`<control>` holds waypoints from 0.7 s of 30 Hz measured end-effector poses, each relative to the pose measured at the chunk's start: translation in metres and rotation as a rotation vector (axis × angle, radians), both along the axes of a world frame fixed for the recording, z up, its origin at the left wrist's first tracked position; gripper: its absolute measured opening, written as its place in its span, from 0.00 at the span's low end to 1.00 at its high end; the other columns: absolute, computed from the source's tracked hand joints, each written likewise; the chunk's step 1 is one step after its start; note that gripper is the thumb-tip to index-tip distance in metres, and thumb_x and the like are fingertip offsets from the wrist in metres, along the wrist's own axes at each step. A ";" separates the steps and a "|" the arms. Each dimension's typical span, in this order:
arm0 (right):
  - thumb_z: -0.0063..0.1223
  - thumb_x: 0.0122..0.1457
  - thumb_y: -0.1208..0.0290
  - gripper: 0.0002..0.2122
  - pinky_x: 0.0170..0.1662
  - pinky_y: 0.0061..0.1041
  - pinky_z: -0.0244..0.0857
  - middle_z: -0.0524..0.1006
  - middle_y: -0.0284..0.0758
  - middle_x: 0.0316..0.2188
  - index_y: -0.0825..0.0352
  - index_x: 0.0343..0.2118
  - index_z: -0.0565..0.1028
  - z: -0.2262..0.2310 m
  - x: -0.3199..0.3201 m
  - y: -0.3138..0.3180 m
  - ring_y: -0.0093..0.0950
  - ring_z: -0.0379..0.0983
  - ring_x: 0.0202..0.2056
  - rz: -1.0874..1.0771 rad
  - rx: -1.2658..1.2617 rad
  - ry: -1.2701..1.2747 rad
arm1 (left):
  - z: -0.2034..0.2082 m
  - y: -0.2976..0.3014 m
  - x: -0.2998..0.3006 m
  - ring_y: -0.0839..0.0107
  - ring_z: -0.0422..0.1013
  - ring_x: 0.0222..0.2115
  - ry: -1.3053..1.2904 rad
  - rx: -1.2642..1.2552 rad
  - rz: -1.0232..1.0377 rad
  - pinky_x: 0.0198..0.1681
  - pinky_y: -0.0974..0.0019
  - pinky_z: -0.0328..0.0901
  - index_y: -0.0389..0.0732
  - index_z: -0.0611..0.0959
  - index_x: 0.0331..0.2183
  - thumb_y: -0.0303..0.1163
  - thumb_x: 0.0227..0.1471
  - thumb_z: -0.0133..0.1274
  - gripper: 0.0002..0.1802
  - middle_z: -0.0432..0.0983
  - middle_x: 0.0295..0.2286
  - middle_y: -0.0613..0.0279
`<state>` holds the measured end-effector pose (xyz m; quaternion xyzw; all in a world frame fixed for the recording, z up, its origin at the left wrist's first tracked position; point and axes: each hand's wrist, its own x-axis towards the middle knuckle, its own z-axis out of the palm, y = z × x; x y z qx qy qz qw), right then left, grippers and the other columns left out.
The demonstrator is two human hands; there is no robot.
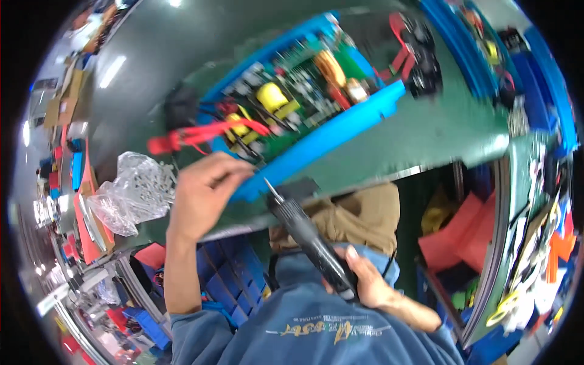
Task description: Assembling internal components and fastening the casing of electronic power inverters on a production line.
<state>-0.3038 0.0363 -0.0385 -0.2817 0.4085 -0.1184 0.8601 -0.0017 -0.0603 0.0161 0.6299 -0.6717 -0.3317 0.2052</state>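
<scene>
A blue plastic housing [340, 134] lies open on the green worktable, with a circuit board [298, 91] full of parts inside, among them a yellow-wrapped coil [272, 97]. At its near left corner is my left hand [204, 194], thumb and fingers pinched together; whatever lies between the fingertips is too small to make out. My right hand [371, 283] is wrapped round the rear of a black electric screwdriver [310, 237]. The screwdriver's bit points up and left toward that same corner, close to my left fingertips. Red cables [207, 131] run out over the housing's left end.
A clear plastic bag of small metal screws [137, 188] lies left of my left hand. Beyond the housing's right end sit black parts with a red strap [423, 67]. More blue housings [465, 55] stand at the far right. The table's front edge [420, 170] runs before my lap.
</scene>
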 end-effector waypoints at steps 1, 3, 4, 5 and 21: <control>0.19 0.69 0.37 0.36 0.32 0.20 0.62 0.78 0.32 0.27 0.68 0.49 0.73 0.003 -0.003 -0.003 0.19 0.71 0.27 0.044 0.011 0.000 | 0.001 -0.001 0.001 0.70 0.75 0.32 0.043 -0.001 -0.020 0.36 0.69 0.68 0.33 0.85 0.36 0.17 0.54 0.55 0.07 0.80 0.31 0.59; 0.20 0.68 0.36 0.37 0.33 0.20 0.62 0.78 0.33 0.27 0.68 0.50 0.72 0.002 -0.003 0.004 0.20 0.71 0.28 -0.005 -0.022 0.037 | 0.010 -0.004 -0.001 0.65 0.77 0.34 0.109 0.034 -0.032 0.38 0.68 0.69 0.34 0.85 0.39 0.16 0.54 0.55 0.10 0.80 0.33 0.54; 0.20 0.68 0.36 0.38 0.33 0.20 0.62 0.78 0.34 0.28 0.69 0.52 0.71 0.001 -0.004 0.007 0.20 0.71 0.28 -0.005 -0.057 0.053 | 0.014 -0.004 0.000 0.63 0.77 0.35 0.115 0.078 -0.034 0.39 0.67 0.69 0.34 0.85 0.41 0.15 0.53 0.53 0.13 0.80 0.34 0.53; 0.20 0.68 0.35 0.38 0.33 0.20 0.62 0.78 0.34 0.28 0.70 0.53 0.71 0.001 -0.003 0.008 0.20 0.71 0.28 0.006 -0.052 0.030 | 0.017 0.000 0.004 0.62 0.77 0.36 0.121 0.130 -0.032 0.40 0.67 0.69 0.34 0.84 0.42 0.14 0.53 0.52 0.15 0.80 0.36 0.52; 0.21 0.63 0.29 0.48 0.37 0.23 0.63 0.74 0.38 0.19 0.78 0.62 0.61 0.005 0.012 -0.012 0.25 0.67 0.20 0.079 0.266 -0.169 | 0.015 0.021 0.011 0.60 0.72 0.33 -0.110 -0.048 -0.220 0.29 0.60 0.70 0.38 0.77 0.54 0.21 0.40 0.55 0.34 0.68 0.33 0.58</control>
